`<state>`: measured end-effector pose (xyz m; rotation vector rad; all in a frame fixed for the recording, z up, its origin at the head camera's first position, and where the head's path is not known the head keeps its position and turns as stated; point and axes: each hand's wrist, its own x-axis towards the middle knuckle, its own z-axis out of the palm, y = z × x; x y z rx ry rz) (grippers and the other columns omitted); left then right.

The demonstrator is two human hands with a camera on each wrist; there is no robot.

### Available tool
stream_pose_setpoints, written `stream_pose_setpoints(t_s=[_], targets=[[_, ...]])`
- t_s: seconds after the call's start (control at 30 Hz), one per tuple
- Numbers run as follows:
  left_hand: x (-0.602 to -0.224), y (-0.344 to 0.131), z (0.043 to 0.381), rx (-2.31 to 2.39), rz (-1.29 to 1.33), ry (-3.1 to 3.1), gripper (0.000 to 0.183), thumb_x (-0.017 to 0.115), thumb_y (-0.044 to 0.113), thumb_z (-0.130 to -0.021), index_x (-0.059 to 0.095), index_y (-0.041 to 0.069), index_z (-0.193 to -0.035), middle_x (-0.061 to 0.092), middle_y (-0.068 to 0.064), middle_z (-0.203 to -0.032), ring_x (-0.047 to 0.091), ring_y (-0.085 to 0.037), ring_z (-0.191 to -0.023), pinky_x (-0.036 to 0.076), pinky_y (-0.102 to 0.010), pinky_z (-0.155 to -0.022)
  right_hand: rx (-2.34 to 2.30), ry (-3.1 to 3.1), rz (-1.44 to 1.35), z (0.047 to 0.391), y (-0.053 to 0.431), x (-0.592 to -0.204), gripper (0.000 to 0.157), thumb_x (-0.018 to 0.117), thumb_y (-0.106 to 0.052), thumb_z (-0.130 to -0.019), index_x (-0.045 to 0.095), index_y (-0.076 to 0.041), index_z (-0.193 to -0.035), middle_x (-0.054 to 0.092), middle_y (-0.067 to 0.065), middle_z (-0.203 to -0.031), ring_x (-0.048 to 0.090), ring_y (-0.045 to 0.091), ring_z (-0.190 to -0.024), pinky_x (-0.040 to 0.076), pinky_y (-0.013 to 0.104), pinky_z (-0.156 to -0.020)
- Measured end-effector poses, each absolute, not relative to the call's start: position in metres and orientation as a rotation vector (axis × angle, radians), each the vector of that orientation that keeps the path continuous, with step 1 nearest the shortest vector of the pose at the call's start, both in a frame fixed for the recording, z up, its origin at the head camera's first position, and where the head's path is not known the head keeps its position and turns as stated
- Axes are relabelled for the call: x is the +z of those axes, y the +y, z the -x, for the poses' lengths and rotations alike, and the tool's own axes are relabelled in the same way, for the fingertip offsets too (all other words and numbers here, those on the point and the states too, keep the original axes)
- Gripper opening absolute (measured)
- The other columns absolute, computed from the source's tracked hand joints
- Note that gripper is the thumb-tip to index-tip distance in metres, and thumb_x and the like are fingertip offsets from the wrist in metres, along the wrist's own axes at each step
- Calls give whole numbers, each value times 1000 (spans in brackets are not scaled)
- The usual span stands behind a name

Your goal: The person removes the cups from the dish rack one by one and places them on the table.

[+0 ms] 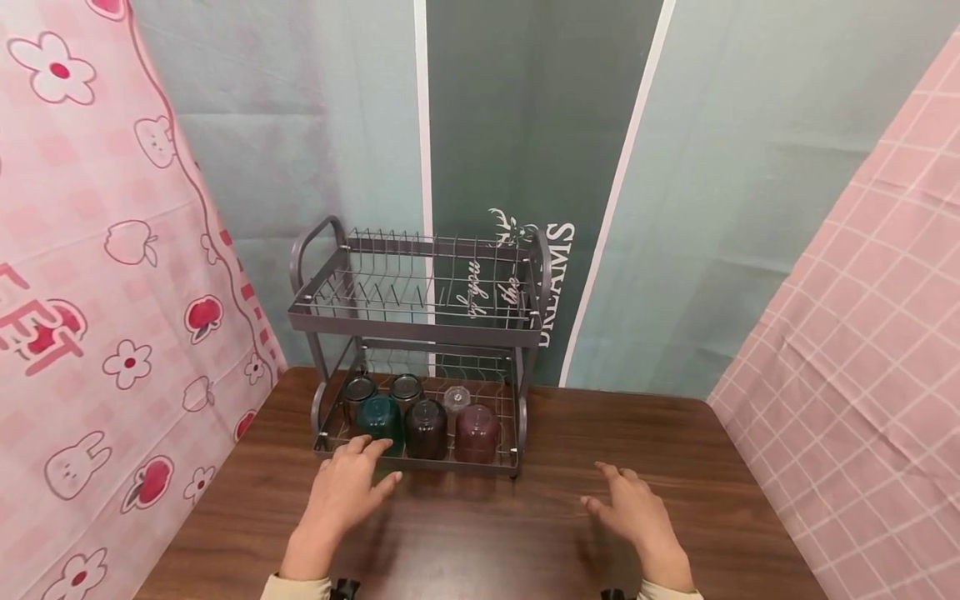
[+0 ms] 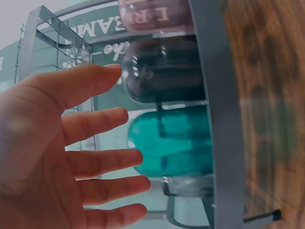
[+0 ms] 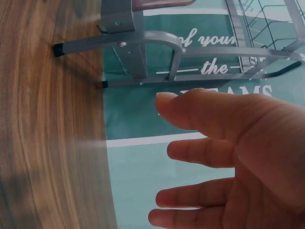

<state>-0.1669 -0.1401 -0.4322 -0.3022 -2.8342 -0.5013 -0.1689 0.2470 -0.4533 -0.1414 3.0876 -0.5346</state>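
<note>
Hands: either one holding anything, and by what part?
Nothing held. Left hand is open, its fingers by the teal glass in the rack; right hand is open above the table.

I look down on a dark brown wooden table [image 1: 675, 467] with visible grain. Behind its far edge hangs a pale grey-green backdrop [image 1: 300, 125], with a darker green banner [image 1: 540, 125] down the middle, edged in white and printed with white lettering. On the left a pink curtain [image 1: 82, 275] with flowers, apples and rabbits closes the space; on the right hangs a pink checked cloth [image 1: 870, 333]. The light is soft and even.
</note>
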Motion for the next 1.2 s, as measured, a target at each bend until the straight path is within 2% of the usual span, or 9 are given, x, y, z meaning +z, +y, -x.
stream_pose_setpoints(t_s=[0.73,1.0,1.2], targets=[[-411,-97,184,-564,521,-2723,42,72,31,-80,64,10,-115,56,-19,-114,56,-36,-99,47,-52,-73,-572,3059,196,177,230,-445,61,73,-34,-78,55,2,-124,56,27,-109,56,43,-95,45,55,-74],[-412,-84,195,-518,588,-2711,41,72,32,-80,65,10,-114,56,-17,-113,57,-34,-95,49,-45,-67,-539,3070,234,182,222,-444,61,74,-33,-77,56,1,-123,56,27,-109,56,44,-96,45,55,-74],[-416,-74,203,-487,612,-2702,41,72,34,-80,65,12,-113,57,-14,-109,57,-31,-94,47,-46,-70,-552,3083,251,187,215,-444,60,75,-31,-76,57,0,-124,56,26,-113,55,43,-100,44,56,-77]])
